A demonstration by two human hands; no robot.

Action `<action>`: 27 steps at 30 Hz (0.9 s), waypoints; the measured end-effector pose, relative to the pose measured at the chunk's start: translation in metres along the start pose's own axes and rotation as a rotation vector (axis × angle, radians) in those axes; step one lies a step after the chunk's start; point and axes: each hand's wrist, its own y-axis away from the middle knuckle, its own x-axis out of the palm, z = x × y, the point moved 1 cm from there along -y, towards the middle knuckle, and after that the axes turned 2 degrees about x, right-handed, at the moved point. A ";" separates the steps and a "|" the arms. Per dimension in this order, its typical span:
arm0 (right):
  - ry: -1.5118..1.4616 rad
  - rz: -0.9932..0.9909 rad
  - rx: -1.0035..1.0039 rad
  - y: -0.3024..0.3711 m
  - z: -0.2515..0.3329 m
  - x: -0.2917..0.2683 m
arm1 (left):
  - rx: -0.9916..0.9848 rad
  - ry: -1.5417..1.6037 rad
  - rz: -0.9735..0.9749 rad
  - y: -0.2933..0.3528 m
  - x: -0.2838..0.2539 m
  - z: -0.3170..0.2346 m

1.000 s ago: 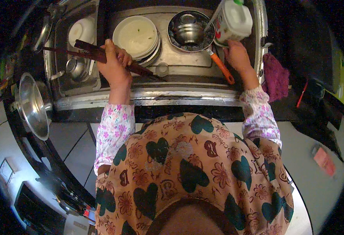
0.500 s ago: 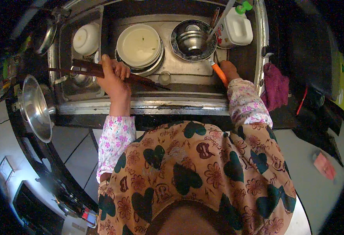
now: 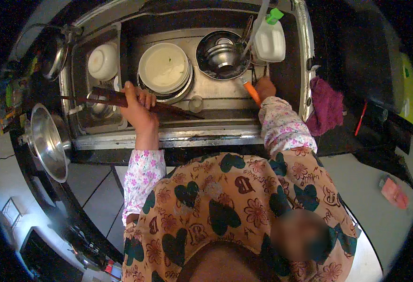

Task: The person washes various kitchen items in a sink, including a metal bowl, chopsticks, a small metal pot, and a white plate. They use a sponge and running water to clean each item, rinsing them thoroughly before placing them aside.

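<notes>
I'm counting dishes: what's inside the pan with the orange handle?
At least one metal bowl sits in the pan; the pan's bottom beneath is covered.

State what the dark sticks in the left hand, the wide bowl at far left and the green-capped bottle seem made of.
Dark sticks: probably wood, given the dull reddish-brown colour; dark plastic remains possible.
Wide bowl: polished metal, likely stainless steel, judging by its silvery, mirror-like highlights.
Bottle: likely smooth moulded plastic, from its opaque white body and rounded edges.
</notes>
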 end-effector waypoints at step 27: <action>-0.782 -0.002 -0.563 0.178 0.117 -0.115 | -0.035 0.012 0.109 0.004 -0.002 0.025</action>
